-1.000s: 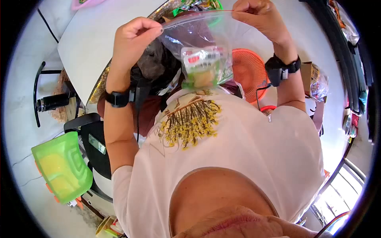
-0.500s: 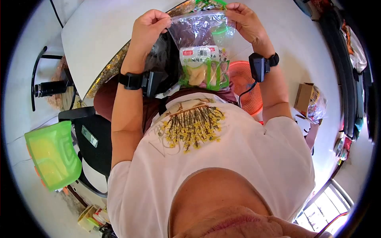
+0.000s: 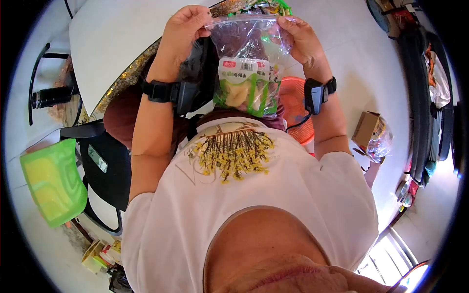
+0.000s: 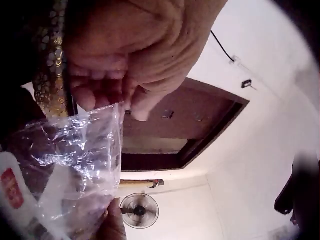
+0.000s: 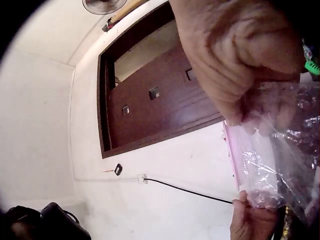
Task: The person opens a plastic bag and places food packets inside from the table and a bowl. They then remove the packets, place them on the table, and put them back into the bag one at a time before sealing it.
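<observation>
A zip-top bag (image 3: 242,41) hangs between the left hand (image 3: 183,30) at its upper left corner and the right hand (image 3: 302,39) at its upper right, with food packaging (image 3: 248,88) in its lower part. Ahead and to the left lies the tabletop (image 3: 110,41). A basket (image 3: 294,100) sits just right of the bag, a cardboard box (image 3: 366,128) farther right. Left of the person (image 3: 264,190) stands a chair (image 3: 116,166).
</observation>
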The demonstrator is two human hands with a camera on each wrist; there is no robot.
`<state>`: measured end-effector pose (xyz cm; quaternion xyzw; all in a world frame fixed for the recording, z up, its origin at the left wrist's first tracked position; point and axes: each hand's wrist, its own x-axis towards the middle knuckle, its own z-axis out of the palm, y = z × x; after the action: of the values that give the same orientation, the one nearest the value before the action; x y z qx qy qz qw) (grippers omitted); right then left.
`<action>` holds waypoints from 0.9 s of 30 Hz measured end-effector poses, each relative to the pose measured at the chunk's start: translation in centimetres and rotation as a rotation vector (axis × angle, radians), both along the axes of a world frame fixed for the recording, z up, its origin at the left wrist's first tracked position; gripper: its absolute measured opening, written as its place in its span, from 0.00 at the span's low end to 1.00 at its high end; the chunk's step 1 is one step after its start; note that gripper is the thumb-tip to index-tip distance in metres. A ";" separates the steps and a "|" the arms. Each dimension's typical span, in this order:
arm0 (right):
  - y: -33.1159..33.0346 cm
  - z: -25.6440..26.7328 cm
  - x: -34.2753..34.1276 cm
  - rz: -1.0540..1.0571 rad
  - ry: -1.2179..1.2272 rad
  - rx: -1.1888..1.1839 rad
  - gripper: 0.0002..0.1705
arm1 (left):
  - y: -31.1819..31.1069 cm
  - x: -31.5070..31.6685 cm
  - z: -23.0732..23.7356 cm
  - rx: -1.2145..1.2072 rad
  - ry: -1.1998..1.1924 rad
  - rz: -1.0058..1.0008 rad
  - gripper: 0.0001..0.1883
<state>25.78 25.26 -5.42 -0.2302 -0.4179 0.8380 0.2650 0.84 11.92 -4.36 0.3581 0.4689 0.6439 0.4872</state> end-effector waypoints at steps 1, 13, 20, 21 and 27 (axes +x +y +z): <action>0.0 -0.1 0.0 -0.007 0.010 0.000 0.08 | 0.2 0.3 0.0 -0.031 0.072 0.061 0.06; -0.8 0.3 -0.4 -0.113 0.044 0.176 0.06 | 6.2 5.3 7.2 0.043 1.015 -0.356 0.19; -1.2 0.3 -0.4 -0.210 0.005 0.192 0.04 | 8.1 2.7 4.0 -0.061 1.043 -0.522 0.12; -1.2 0.3 -0.4 -0.221 -0.002 0.191 0.04 | 7.9 2.3 3.8 -0.066 1.005 -0.515 0.12; -1.3 -0.1 -0.5 -0.245 0.026 0.205 0.05 | 6.4 -0.2 3.1 -0.172 0.747 -0.520 0.12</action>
<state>25.31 23.99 -5.54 -0.2403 -0.4665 0.7552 0.3929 0.63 18.28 -1.25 0.6295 0.5585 0.2860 0.4583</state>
